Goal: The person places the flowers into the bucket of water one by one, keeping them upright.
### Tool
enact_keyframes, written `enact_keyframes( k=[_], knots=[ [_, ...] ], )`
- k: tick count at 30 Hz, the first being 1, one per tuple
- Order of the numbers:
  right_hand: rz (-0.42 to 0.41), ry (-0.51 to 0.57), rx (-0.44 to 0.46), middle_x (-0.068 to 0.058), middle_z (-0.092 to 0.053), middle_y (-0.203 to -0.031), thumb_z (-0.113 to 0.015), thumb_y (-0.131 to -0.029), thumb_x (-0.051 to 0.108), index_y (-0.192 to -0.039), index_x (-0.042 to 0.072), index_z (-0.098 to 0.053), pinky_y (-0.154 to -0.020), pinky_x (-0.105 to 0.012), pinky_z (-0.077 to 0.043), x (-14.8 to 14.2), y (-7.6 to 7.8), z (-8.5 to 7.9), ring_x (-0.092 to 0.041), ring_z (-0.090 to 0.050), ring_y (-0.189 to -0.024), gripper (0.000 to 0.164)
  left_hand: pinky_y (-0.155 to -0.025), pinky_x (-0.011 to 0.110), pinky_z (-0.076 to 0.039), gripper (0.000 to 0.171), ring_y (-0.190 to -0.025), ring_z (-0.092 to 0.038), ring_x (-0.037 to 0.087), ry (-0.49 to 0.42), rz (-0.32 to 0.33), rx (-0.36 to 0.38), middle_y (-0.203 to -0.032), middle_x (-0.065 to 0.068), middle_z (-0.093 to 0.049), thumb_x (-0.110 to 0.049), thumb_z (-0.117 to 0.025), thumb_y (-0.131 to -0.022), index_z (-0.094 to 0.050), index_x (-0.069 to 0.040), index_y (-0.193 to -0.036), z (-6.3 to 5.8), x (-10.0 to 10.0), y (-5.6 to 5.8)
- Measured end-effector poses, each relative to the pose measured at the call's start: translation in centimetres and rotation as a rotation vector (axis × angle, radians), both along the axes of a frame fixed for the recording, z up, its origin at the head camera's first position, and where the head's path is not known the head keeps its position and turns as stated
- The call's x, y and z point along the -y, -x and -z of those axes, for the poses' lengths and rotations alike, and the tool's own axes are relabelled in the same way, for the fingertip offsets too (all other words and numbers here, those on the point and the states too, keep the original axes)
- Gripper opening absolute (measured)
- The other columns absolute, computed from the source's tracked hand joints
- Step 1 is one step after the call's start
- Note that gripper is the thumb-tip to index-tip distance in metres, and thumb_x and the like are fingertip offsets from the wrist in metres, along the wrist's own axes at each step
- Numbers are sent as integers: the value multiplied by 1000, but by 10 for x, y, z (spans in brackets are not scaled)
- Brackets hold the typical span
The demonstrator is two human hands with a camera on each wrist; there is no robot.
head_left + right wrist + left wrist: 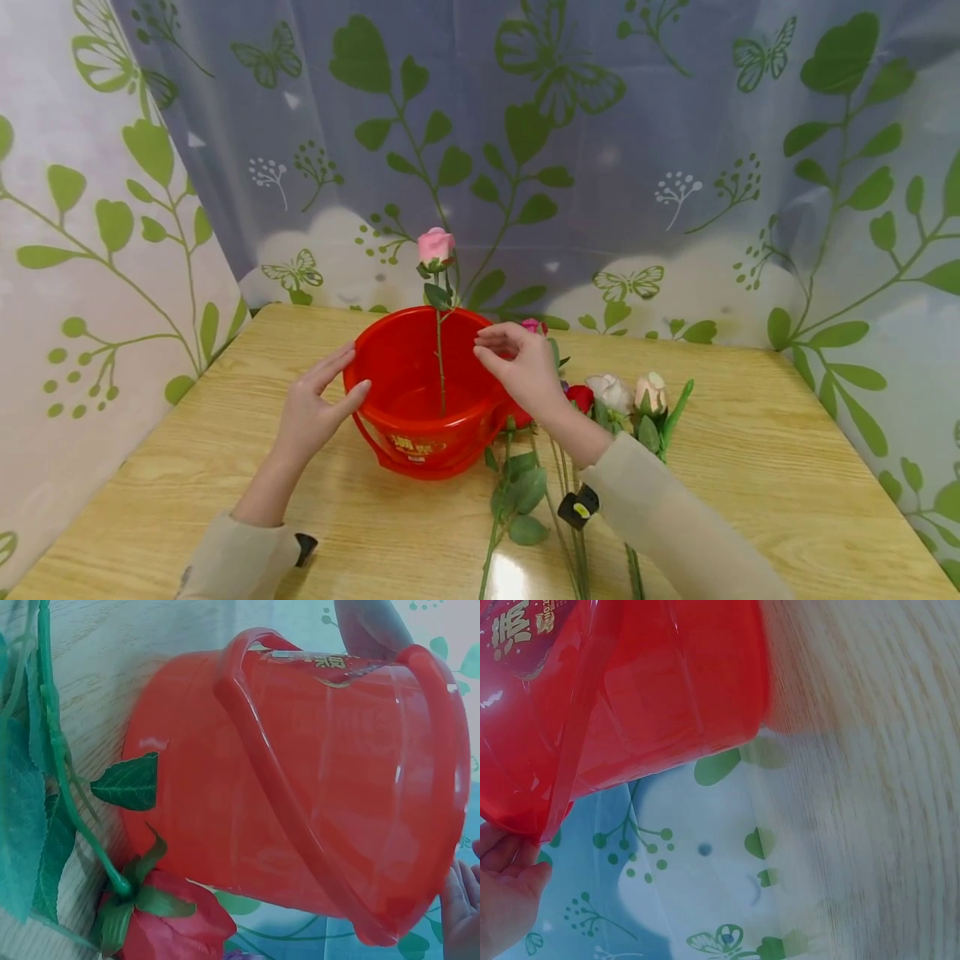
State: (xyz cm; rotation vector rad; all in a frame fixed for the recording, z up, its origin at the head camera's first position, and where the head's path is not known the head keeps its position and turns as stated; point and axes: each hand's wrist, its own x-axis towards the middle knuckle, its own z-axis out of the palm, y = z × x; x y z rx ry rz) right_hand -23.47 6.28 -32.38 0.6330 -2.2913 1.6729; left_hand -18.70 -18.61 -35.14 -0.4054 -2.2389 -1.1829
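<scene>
A red plastic bucket (pixel 420 446) with a gold-lettered label stands on the table. One pink artificial rose (pixel 436 247) rises nearly upright from it, its stem reaching down inside. My left hand (pixel 318 408) rests at the bucket's left rim with extended fingers and thumb; the left wrist view shows its fingertips partly hidden by the rim. Over the right rim hovers my right hand (pixel 521 362), fingers loosely bent, with nothing visible between them. Whether it touches the rim is unclear. The bucket handle (pixel 277 787) hangs down along the side.
Right of the bucket lie several artificial roses: a red rose (pixel 580 397), a white rose (pixel 611 392), a cream rose (pixel 651 392) and a dark pink rose (pixel 534 327). Their green leaves (pixel 525 492) and stems point toward me. A patterned curtain (pixel 465 167) hangs behind the table (pixel 750 467).
</scene>
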Motion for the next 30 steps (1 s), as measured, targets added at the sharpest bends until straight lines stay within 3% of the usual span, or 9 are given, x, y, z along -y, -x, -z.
enact_keyframes(
  k=[5, 8, 12, 17, 19, 25, 30],
  knots=[
    [-16, -14, 58, -10, -64, -92, -65, -79, 6, -97, 1, -63, -75, -30, -48, -12, -8, -2, -17, -60, -85, 19, -88, 43, -39, 43, -111, -48, 30, -4, 2, 5, -118, 17, -54, -3, -69, -73, -57, 7, -113, 20, 11, 14],
    [-24, -11, 85, -10, -64, -93, -64, -80, 5, -98, 0, -63, -73, -28, -49, -20, -14, -3, -16, -60, -84, 19, -87, 43, -40, 44, -111, -49, 29, -13, 4, -4, -118, 16, -54, -4, -70, -73, -57, 6, -114, 24, 12, 16],
    [-13, -15, 96, -9, -64, -93, -63, -80, 5, -98, -1, -62, -70, -26, -50, -32, -20, -4, -16, -60, -83, 19, -86, 43, -40, 43, -109, -49, 31, -12, 0, -15, -117, 18, -54, -1, -69, -72, -57, 8, -112, 21, 10, 14],
    [3, -31, 97, -10, -64, -93, -63, -81, 8, -98, 0, -63, -71, -27, -50, -46, -26, -1, -18, -60, -85, 19, -85, 48, -39, 39, -107, -48, 38, 0, -3, -11, -114, 26, -53, 4, -66, -73, -55, 15, -109, 0, -1, 0],
    [11, -34, 106, -10, -64, -94, -63, -81, 9, -99, 1, -63, -73, -27, -49, -52, -28, 1, -18, -60, -86, 19, -85, 47, -39, 39, -107, -48, 38, 2, -2, -4, -114, 26, -53, 3, -66, -74, -55, 15, -109, -1, -2, -2],
    [46, -75, 123, -10, -63, -96, -62, -82, 12, -101, 1, -62, -74, -26, -48, -70, -35, 5, -16, -59, -87, 22, -85, 48, -39, 39, -108, -48, 38, -5, -2, 1, -115, 26, -53, 4, -66, -73, -54, 15, -109, 0, -2, -1],
    [72, -96, 113, -11, -64, -95, -63, -82, 10, -100, 0, -62, -71, -24, -49, -85, -39, 12, -16, -60, -85, 21, -86, 46, -40, 41, -109, -48, 34, -11, 1, 0, -117, 22, -53, -1, -68, -74, -56, 11, -111, 16, 8, 11]
  ],
)
